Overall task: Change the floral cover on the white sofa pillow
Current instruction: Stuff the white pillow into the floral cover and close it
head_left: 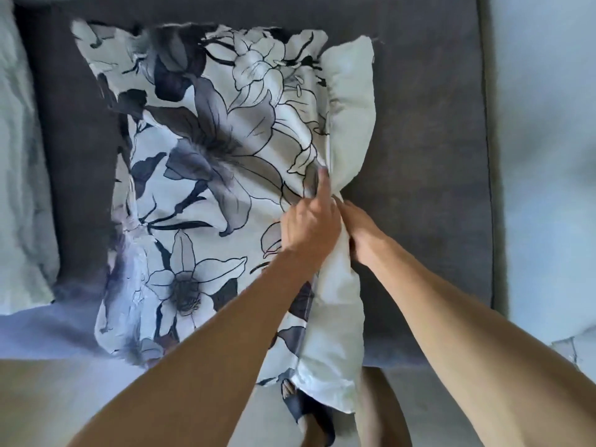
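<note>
A floral cover (206,175), white with grey and dark blue lilies, lies on the dark grey sofa seat. The white pillow (350,101) sticks out of the cover's open right edge, from top to bottom. My left hand (309,227) grips the cover's open edge at mid-height, index finger stretched up along the seam. My right hand (361,233) is closed on the white pillow right beside it. Both hands touch where cover and pillow meet. The pillow's lower end (335,359) hangs past the seat's front edge.
The dark grey sofa seat (425,162) runs under the pillow. A pale cushion or cloth (19,175) lies at the left. Pale floor (548,156) lies to the right. A light floor and a bare foot (317,437) show below the seat edge.
</note>
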